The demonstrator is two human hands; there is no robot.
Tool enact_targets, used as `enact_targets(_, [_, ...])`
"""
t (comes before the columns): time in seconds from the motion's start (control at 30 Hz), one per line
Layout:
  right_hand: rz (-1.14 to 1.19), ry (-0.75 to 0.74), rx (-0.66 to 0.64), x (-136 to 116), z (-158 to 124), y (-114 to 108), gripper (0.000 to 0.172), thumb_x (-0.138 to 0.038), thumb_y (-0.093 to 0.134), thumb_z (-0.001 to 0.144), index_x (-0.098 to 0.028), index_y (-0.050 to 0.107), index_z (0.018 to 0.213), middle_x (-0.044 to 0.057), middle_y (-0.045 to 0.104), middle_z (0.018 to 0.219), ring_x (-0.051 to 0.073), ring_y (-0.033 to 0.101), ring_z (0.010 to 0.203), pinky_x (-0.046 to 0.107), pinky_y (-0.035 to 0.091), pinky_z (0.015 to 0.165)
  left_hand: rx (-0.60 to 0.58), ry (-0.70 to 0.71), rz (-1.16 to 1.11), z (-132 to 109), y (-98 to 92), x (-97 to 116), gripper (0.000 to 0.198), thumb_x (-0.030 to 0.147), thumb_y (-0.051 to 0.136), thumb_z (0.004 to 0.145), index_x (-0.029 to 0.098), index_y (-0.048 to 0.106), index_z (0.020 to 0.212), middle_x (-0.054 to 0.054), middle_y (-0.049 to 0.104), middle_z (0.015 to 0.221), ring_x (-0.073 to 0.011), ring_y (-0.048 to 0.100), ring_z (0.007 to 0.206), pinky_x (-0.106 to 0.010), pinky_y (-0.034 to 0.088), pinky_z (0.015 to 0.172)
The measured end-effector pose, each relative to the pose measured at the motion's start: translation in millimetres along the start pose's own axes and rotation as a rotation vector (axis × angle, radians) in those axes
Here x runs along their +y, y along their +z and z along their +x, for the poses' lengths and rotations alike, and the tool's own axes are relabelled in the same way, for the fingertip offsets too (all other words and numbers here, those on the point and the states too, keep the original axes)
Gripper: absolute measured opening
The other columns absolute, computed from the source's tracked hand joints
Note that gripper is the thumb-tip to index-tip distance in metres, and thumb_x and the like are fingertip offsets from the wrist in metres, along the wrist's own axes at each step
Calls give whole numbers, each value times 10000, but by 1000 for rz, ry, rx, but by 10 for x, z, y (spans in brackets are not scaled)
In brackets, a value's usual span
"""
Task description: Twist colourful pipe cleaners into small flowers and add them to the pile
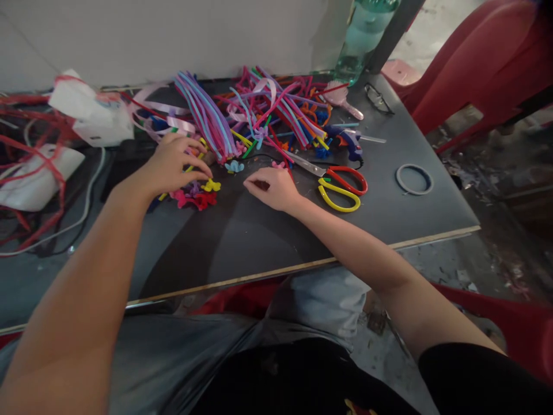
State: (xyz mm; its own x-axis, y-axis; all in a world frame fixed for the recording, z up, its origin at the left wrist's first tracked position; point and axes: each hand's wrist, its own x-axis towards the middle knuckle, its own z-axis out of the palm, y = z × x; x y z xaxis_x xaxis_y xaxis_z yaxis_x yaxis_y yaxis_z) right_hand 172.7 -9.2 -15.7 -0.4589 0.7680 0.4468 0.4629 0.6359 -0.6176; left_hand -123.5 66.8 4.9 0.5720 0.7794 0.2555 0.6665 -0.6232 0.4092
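Fingers (199,173) of the left hand (170,161) arch apart from the thumb, the grasp fairly wide, above fuzzy chenille-stem flowers heaped well left of the scissors (322,172); whether they touch any is hard to tell. A yellow flower (211,185) lies just by those fingertips, with a red flower (204,200) beside it. The right hand (274,189), nearer and to the scissors' left, is narrowed to a pinch, thumb against forefinger; whether something small sits between the tips cannot be told. Just behind it a pink flower (277,165) shows, and farther left of the scissors lies a light-blue flower (234,166). Beyond the scissors to the left spread a purple-and-blue bundle of chenille stems (205,118) and a looser mixed pile (283,109). Directly beyond the scissors lies a purple glue gun (355,145), then a pink hairbrush (341,98), eyeglasses (378,99) and a green-tinted bottle (356,49). To the scissors' right, a grey ring (401,183) rests flat on the dark table (384,222).
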Motion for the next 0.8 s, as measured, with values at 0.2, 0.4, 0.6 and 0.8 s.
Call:
enact_targets(0.2, [-4,10,-24,15,2,5,258,-319,563,960,-184,765,875,46,723,778,141,612,707,277,444,692,-58,53,-129,56,19,-101,670,894,591,729,258,795,776,-97,706,1120,-199,596,1003,-445,462,989])
enact_targets(0.4, [-18,13,-46,11,6,23,269,-311,554,961,-168,769,886,53,727,790,140,610,706,274,431,677,-20,4,-75,63,-1,-269,635,881,758,523,256,770,637,-83,729,986,-191,534,937,-479,345,1081])
enact_targets(0.6, [-34,9,-100,-11,22,26,260,-291,564,966,-162,783,916,57,739,822,142,622,738,271,428,697,242,-64,149,188,-200,250,588,716,621,872,154,789,902,-116,704,1071,-244,565,1053,-580,338,1098])
enact_targets(0.8, [-136,161,10,-68,13,-42,214,-282,607,945,-179,795,959,63,757,882,160,636,760,286,431,684,405,-50,11,472,241,945,164,391,725,877,231,747,854,-61,740,959,-254,629,968,-488,472,984])
